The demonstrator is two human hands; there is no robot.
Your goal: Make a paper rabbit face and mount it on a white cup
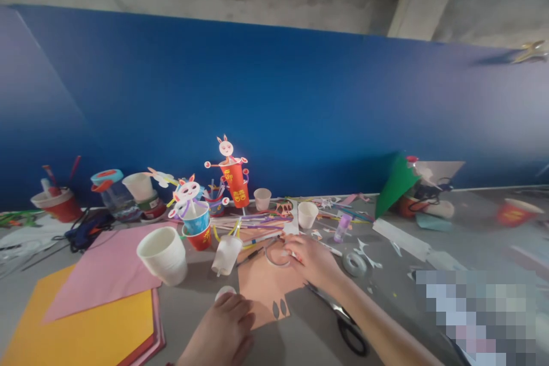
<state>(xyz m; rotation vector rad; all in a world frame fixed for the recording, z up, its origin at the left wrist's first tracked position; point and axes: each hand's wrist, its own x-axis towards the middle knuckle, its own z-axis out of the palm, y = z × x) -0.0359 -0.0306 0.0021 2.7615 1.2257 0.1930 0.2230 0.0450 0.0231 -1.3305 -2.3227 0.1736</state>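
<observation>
My left hand [223, 329] rests low on the grey table with its fingers curled. A small white round piece [226, 290] shows at its fingertips, partly covered by them. My right hand [311, 257] reaches over an orange paper sheet [259, 289] with its fingers bent together; what lies between them is too small to make out. On that sheet are a curved cut-out near those fingers and two leaf-shaped holes at the near edge. A dark pen [250, 257] lies across its far left part. Black-handled scissors [351, 336] lie beside my right forearm.
Yellow paper [98, 314] and pink paper [107, 263] are stacked at left, near a white cup [162, 254]. Behind stand rabbit-faced cup figures [234, 177] and coloured sticks. A tape roll [354, 263] and a purple glue stick [342, 229] sit right. A blue partition [274, 97] backs the table.
</observation>
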